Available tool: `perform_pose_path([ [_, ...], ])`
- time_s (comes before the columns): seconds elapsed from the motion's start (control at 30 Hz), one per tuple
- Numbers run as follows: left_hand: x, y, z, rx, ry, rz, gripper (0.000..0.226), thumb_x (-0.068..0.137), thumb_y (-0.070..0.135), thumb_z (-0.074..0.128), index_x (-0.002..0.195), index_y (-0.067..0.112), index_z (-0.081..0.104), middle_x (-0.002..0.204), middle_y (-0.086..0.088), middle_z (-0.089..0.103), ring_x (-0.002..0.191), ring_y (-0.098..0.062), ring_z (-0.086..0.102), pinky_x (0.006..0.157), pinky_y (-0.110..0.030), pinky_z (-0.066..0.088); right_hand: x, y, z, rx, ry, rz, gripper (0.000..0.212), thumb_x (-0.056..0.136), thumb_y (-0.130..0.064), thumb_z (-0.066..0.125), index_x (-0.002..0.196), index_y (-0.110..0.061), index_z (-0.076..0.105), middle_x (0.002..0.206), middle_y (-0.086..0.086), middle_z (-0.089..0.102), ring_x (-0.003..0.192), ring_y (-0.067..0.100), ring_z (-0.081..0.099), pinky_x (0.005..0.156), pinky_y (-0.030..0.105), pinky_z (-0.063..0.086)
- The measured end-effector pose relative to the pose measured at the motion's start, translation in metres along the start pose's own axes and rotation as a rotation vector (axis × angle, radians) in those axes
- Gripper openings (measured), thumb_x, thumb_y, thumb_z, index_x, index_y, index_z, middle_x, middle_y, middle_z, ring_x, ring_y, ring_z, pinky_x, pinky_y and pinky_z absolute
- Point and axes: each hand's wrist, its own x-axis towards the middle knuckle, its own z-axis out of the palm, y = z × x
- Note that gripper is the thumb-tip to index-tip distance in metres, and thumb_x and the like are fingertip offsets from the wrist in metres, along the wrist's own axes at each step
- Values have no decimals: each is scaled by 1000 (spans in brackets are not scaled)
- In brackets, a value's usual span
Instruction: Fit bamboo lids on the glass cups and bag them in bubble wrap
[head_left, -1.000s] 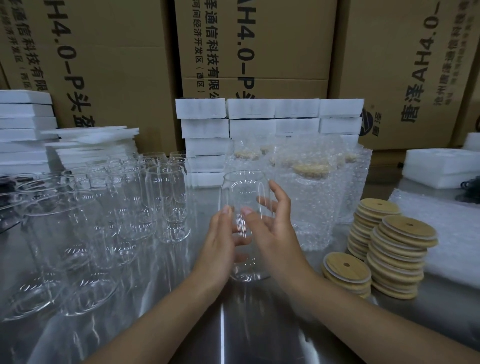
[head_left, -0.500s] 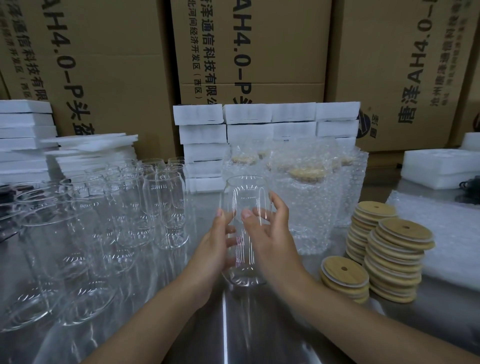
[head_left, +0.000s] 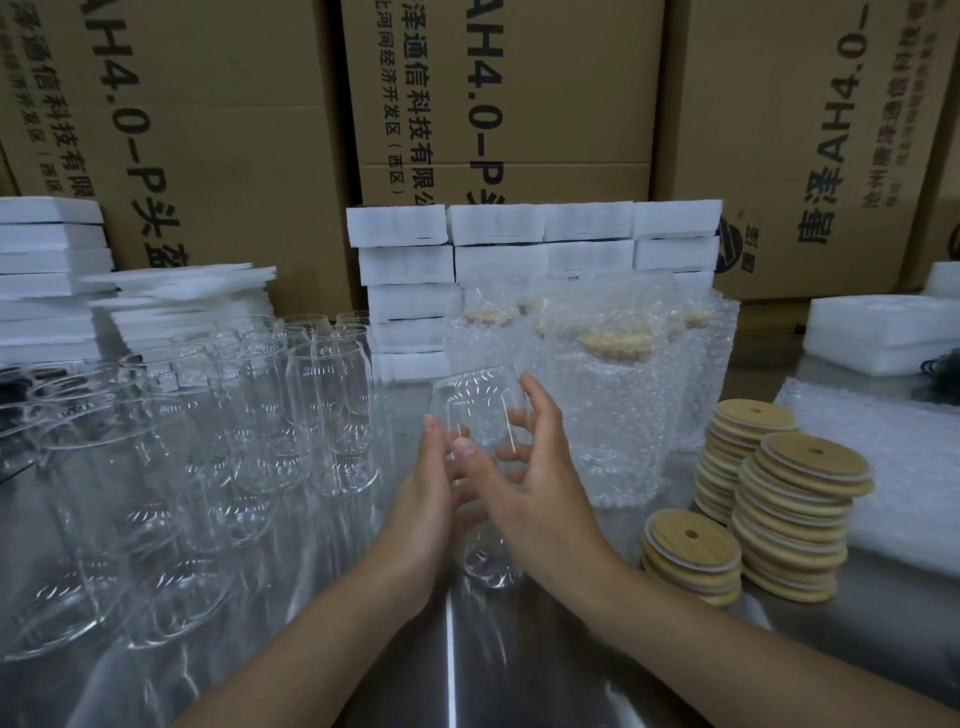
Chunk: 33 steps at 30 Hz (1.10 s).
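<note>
Cardboard boxes (head_left: 218, 130) back your steel table (head_left: 519, 654) — at its centre your left hand (head_left: 423, 504) and right hand (head_left: 530, 499) curl their fingers round one lidless glass cup (head_left: 475, 400), thumbs nearest you; bamboo lids (head_left: 789, 519) sit stacked to the right, near the bagged cups (head_left: 613, 415)
</note>
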Motion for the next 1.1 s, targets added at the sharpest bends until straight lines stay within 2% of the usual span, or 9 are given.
perform_pose_path([
  [0.1, -1, 2, 1, -1, 9, 10, 64, 86, 69, 23, 84, 26, 71, 84, -4, 77, 79, -19, 74, 61, -30, 57, -2, -2, 0, 20, -19, -5, 73, 70, -76, 51, 129, -70, 8, 124, -34, 31, 104, -14, 52, 77, 18, 49],
  [0.3, 0, 5, -3, -50, -30, -19, 73, 75, 75, 27, 114, 25, 63, 103, -10, 74, 95, -26, 72, 87, -44, 55, -2, -8, -1, 160, -39, 5, 53, 78, -67, 49, 116, -75, 13, 133, -21, 39, 121, 0, 48, 100, 29, 45],
  [0.43, 4, 4, -4, -168, -19, -103, 73, 89, 73, 24, 127, 20, 58, 115, -19, 69, 97, -31, 71, 81, -43, 55, -4, -13, -2, 164, -92, 13, 59, 74, -70, 42, 126, -65, 16, 138, -12, 42, 119, 4, 52, 98, 32, 48],
  [0.53, 7, 2, -6, -248, -11, -152, 85, 83, 80, 26, 125, 14, 61, 109, -21, 71, 90, -33, 72, 70, -43, 57, -1, -26, -14, -108, -129, -42, 64, 77, -75, 24, 137, -54, 20, 106, -23, 62, 90, -6, 63, 75, 17, 48],
  [0.6, 9, 0, -9, -291, 7, -175, 87, 83, 81, 28, 120, 11, 62, 101, -20, 72, 82, -33, 73, 63, -43, 58, 9, -34, -28, -530, -159, -144, 68, 83, -73, 13, 140, -39, 31, 98, -13, 68, 88, 6, 66, 78, 30, 47],
  [0.67, 12, -2, -11, -304, 59, -167, 81, 85, 78, 27, 110, 9, 63, 82, -16, 74, 66, -26, 72, 55, -36, 56, 22, -42, -47, -908, -201, -84, 61, 92, -64, 12, 117, -26, 52, 102, 1, 66, 96, 23, 62, 79, 35, 41],
  [0.73, 13, -2, -13, -288, 78, -152, 79, 86, 77, 25, 105, 11, 64, 77, -13, 74, 63, -23, 72, 59, -36, 55, 30, -47, -70, -1052, -365, 134, 56, 96, -60, 21, 96, -18, 56, 96, 2, 60, 91, 21, 58, 73, 33, 40],
  [0.9, 13, 0, -16, -303, 86, -178, 84, 82, 82, 24, 104, 13, 66, 81, -11, 76, 67, -23, 74, 59, -34, 55, 31, -46, -100, -1367, -776, 515, 69, 75, -60, 68, 130, -22, 51, 122, -2, 57, 103, 17, 55, 77, 24, 45],
  [1.1, 8, 4, -16, -413, 35, -238, 100, 76, 88, 24, 109, 3, 64, 79, -16, 74, 66, -27, 72, 55, -37, 56, 33, -38, -101, -1514, -937, 545, 96, 70, -40, 80, 148, -31, 24, 143, -1, 44, 125, 21, 47, 90, 30, 44],
])
